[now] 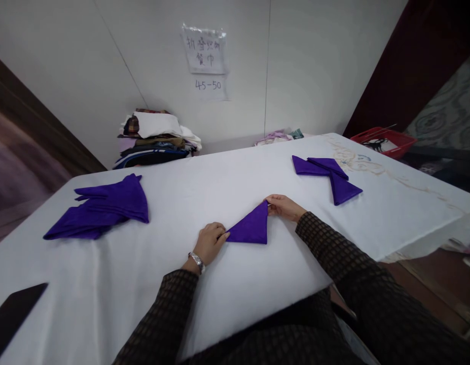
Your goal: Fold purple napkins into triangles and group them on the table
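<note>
Evidently the folded purple triangle (252, 225) is pinched at two corners to keep its layers together: the left hand (211, 243) has thumb and fingers closed on its left tip, the right hand (283, 207) nips its upper corner. It lies on the white cloth (204, 187). Count one triangle held; beyond it to the right, perhaps three folded purple pieces (343, 188), probably apart to protect their creases; left of it, one loose purple heap (116, 205), its layers uncountable.

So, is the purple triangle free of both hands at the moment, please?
No, the left hand and right hand hold the triangle at two corners.
</note>
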Motion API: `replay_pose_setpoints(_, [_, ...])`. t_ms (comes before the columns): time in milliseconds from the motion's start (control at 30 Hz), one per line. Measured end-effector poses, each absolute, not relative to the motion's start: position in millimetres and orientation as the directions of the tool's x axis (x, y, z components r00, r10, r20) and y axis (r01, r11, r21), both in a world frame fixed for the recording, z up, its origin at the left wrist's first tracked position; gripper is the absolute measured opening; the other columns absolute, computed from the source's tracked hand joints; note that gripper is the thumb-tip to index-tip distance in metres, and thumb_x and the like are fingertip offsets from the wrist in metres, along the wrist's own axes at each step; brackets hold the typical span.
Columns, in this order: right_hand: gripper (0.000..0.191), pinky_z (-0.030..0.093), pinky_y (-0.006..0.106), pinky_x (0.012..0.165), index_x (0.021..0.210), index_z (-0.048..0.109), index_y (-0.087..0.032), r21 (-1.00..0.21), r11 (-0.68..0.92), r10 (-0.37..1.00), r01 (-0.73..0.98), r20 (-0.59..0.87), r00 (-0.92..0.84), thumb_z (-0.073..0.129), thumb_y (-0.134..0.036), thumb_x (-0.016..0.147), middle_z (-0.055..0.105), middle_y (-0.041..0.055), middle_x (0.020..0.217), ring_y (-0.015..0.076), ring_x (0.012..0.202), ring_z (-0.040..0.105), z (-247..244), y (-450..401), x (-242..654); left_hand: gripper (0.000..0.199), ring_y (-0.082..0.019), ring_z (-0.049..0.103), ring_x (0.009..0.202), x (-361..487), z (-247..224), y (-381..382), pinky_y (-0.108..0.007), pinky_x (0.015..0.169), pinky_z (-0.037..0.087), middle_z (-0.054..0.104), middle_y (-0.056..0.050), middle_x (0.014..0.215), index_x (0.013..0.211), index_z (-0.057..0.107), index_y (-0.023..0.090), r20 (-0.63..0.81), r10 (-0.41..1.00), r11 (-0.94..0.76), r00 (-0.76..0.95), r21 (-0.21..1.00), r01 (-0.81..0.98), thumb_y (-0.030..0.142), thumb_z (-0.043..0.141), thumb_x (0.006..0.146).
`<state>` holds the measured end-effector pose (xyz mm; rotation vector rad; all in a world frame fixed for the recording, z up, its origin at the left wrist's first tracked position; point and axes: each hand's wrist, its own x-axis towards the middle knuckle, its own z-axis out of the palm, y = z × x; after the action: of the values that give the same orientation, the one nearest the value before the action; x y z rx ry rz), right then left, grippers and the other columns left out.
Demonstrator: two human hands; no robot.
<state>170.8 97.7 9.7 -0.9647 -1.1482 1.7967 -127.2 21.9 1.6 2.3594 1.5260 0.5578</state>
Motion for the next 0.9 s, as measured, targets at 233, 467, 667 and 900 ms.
replay_pose_setpoints(233, [0.014, 0.048, 0.020, 0.052, 0.075, 0.065, -0.015, -0.974, -0.219, 0.925, -0.054, -0.190, -0.328, 0.070, -0.028, 0.073, 0.064, 0.0020, 0.065, 0.0098, 0.058, 0.058, 12, 100, 171, 0.029, -0.020, 0.054, 0.092, -127, 3, 22, -0.038, 0.083, 0.040, 0.063, -0.003, 0.096, 0.071, 0.061, 0.022, 0.168, 0.917, -0.398, 0.361, 0.435, 0.807, 0.037, 0.043, 0.089])
replay_pose_setpoints(467, [0.014, 0.042, 0.023, 0.050, 0.068, 0.061, -0.018, -0.951, 0.052, 0.974, 0.305, -0.019, -0.226, 0.060, -0.031, 0.074, 0.058, -0.0012, 0.058, 0.0111, 0.052, 0.051, 5, 105, 169, 0.029, -0.020, 0.054, 0.094, -123, -2, 21, -0.039, 0.086, 0.040, 0.064, -0.003, 0.096, 0.071, 0.062, 0.022, 0.199, 0.937, -0.347, 0.286, 0.452, 0.822, 0.037, 0.044, 0.089])
replay_pose_setpoints(667, [0.010, 0.044, 0.030, 0.074, 0.066, 0.058, -0.020, -0.902, 0.190, 0.974, 0.387, 0.126, -0.186, 0.056, -0.026, 0.073, 0.061, 0.0011, 0.074, 0.0160, 0.075, 0.056, 4, 109, 169, 0.030, -0.020, 0.053, 0.095, -120, -4, 21, -0.038, 0.086, 0.039, 0.064, -0.004, 0.096, 0.072, 0.063, 0.022, 0.201, 0.953, -0.294, 0.225, 0.455, 0.840, 0.038, 0.044, 0.089])
replay_pose_setpoints(900, [0.013, 0.040, 0.033, 0.087, 0.062, 0.057, -0.019, -0.793, 0.306, 0.949, 0.527, 0.213, -0.230, 0.052, -0.018, 0.075, 0.063, 0.0064, 0.095, 0.0194, 0.096, 0.057, -6, 124, 165, 0.030, -0.022, 0.053, 0.098, -117, 2, 19, -0.039, 0.084, 0.039, 0.064, -0.004, 0.099, 0.072, 0.064, 0.022, 0.180, 0.964, -0.257, 0.197, 0.426, 0.868, 0.037, 0.043, 0.089])
